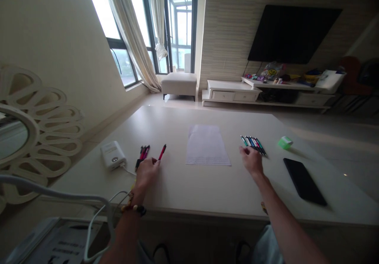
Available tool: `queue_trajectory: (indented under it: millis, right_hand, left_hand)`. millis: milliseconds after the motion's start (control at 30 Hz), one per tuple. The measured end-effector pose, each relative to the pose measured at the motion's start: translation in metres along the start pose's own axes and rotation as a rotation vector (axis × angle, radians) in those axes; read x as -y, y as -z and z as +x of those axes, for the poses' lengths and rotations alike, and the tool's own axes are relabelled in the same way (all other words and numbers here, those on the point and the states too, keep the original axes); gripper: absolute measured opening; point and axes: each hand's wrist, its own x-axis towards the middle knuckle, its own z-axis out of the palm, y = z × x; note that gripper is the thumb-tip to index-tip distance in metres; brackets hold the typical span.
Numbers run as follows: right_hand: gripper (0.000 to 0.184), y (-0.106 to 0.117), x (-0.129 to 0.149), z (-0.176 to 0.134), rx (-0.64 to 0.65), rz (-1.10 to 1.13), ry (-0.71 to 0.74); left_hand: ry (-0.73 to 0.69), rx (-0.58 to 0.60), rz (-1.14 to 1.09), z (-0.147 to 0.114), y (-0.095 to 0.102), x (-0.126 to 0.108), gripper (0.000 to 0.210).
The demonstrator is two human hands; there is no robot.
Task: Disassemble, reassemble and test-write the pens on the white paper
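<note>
A red pen [162, 152] is pinched between the fingertips of my left hand [147, 172], its upper end pointing away from me. Just beside that hand lies a bunch of dark and pink pens [144, 152], partly hidden by it. On the other side, my right hand [251, 160] rests with curled fingers at the near left end of a row of several pens [256, 143]. It covers the lower parts of some of them, so whether it grips one is hidden. Between my hands lies a white sheet of paper [207, 145].
A white power bank [113, 155] with a cable sits at the left of the white table [177, 193]. To the right are a small green box [285, 142] and a black phone [304, 181]. Beyond the table stand a stool [179, 84] and a TV cabinet [231, 91].
</note>
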Motion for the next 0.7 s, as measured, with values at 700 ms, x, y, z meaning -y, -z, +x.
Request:
queue_trajectory:
  millis: [700]
  right_hand:
    - [0.045, -0.007, 0.079, -0.054, 0.804, 0.917, -0.074]
  left_hand:
    - [-0.719, 0.115, -0.163, -0.048, -0.083, -0.068, 0.031]
